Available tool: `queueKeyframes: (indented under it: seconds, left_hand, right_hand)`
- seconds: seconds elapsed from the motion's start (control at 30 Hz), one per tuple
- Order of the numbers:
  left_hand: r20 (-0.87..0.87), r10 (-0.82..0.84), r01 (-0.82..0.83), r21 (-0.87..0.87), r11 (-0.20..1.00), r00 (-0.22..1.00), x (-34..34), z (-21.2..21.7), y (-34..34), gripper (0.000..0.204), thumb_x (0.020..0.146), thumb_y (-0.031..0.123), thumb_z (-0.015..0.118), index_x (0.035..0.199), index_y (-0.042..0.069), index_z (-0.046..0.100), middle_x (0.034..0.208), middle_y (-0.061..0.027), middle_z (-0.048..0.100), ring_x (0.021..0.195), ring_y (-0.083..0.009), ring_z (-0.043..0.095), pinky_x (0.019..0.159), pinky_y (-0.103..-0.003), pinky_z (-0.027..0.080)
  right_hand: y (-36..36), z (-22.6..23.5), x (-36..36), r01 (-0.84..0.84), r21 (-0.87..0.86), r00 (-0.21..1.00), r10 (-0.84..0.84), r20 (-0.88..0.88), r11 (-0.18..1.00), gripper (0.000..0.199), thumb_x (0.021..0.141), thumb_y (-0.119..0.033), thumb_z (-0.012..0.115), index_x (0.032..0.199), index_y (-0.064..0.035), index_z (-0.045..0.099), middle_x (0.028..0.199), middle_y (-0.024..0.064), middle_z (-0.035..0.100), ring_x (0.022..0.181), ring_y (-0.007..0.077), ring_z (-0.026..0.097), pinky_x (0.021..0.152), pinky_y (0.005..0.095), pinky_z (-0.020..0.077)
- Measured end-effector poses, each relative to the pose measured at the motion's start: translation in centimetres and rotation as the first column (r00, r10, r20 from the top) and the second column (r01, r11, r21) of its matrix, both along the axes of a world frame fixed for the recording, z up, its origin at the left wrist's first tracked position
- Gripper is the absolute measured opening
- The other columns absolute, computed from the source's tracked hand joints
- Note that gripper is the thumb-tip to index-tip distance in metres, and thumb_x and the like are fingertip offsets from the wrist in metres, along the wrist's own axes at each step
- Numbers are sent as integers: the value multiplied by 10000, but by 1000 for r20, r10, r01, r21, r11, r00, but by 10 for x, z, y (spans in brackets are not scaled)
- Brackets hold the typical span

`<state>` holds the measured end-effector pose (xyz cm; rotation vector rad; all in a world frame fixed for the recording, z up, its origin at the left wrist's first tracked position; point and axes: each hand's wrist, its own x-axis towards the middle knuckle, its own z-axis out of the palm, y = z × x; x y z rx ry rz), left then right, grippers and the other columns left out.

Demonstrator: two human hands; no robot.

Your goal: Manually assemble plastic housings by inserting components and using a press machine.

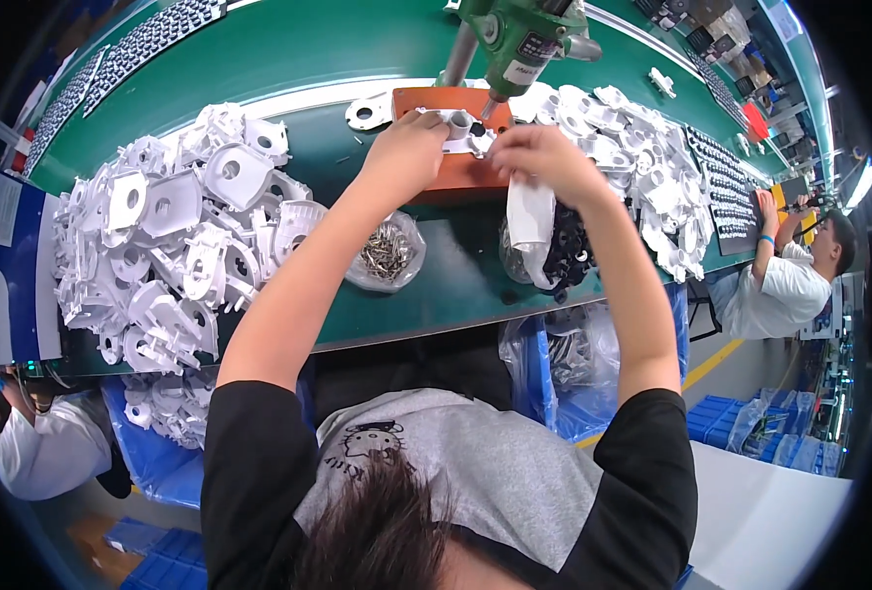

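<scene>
A white plastic part (459, 124) with a round collar rests on an orange block (467, 177) under a green press head (522, 47). My left hand (406, 155) closes its fingers on the part's left side. At the part's right end, my right hand (544, 162) has its fingers curled together; whatever they may pinch is too small to make out. Below that hand hangs a white sheet (531, 218), beside a bag of small black pieces (567, 251). Near my left forearm sits a clear bag of metal screws (387, 253).
White plastic parts pile up left (160, 236) and right (662, 182) on the green table (446, 280). Blue lined bins (544, 383) stand below its front edge. One co-worker (785, 265) sits at the right; another (47, 442) is at far left.
</scene>
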<state>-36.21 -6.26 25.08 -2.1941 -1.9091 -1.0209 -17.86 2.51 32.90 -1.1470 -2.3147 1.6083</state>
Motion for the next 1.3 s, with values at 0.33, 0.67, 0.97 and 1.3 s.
queueKeyframes:
  seconds: [0.33, 0.67, 0.97, 1.3]
  left_hand:
    - [-30, 57, -55, 84, 995, 998, 5, -8, -1, 145, 777, 58, 512, 887, 0, 587, 976, -119, 598, 948, -292, 551, 818, -379, 464]
    - [-20, 51, -49, 84, 995, 999, 7, -6, 1, 140, 768, 45, 512, 881, -7, 578, 971, -119, 590, 931, -292, 549, 817, -377, 459]
    - [35, 65, -67, 57, 996, 997, 7, -4, -10, 182, 722, 29, 499, 873, -11, 593, 971, -120, 568, 947, -276, 539, 818, -349, 459]
    - [-30, 36, -33, 96, 995, 999, 17, 2, 1, 173, 701, 33, 539, 866, -10, 566, 1002, -117, 566, 959, -272, 533, 833, -350, 457]
  right_hand:
    - [64, -30, -27, 24, -29, 997, -26, -71, 999, 84, 766, -51, 615, 813, 19, 613, 690, 28, 568, 601, 76, 507, 496, 185, 391]
    - [66, -23, -38, -68, -16, 997, 67, -41, 998, 105, 759, -94, 665, 774, -12, 602, 627, -15, 518, 533, 64, 461, 437, 199, 318]
    - [191, 30, -44, -85, -43, 871, 53, -488, 995, 205, 764, -129, 599, 941, -28, 615, 892, 118, 638, 767, 199, 606, 673, 314, 502]
    - [151, 163, 88, 151, 254, 429, 168, -888, 955, 187, 761, -171, 615, 685, -38, 506, 650, 39, 462, 649, 184, 522, 835, 331, 434]
